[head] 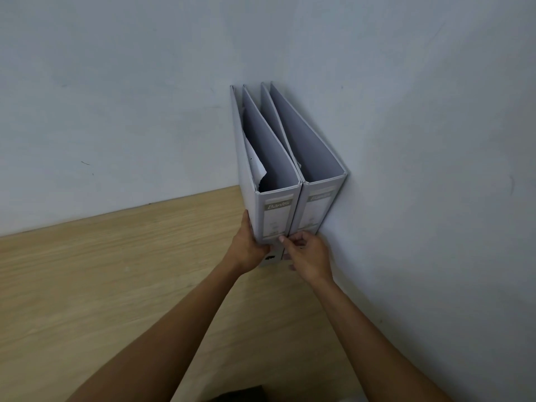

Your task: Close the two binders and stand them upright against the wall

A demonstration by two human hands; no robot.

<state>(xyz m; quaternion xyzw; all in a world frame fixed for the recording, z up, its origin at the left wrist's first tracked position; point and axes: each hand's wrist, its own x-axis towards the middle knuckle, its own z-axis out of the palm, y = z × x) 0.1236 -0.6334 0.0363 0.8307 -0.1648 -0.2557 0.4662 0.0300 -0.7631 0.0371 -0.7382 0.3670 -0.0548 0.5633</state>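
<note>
Grey binders, two of them, standing upright side by side in the corner, spines facing the camera. Left binder (277,216) touching the right binder (316,210) along the whole side, and the right one sitting flush against the wall (435,140) on that side. Far ends of both reaching toward the back wall, though contact there too hard to make out. Both showing one pale spine label each, so two labels, with printed text too blurry to read for sure. One loose white sheet (255,163) poking up crooked inside the left binder.

Two bare hands working low on the spines. Left hand (249,248) wrapping the left edge of the left binder, thumb lying up along its side, fingers gripping the spine's lower part. Right hand (307,256) sitting right at the seam between the two spines, fingers (285,242) curled narrow and pinching at that edge.

Light wood tabletop (116,285) carrying everything. One dark object (240,394) peeking in at the bottom edge, too cut off to identify.
</note>
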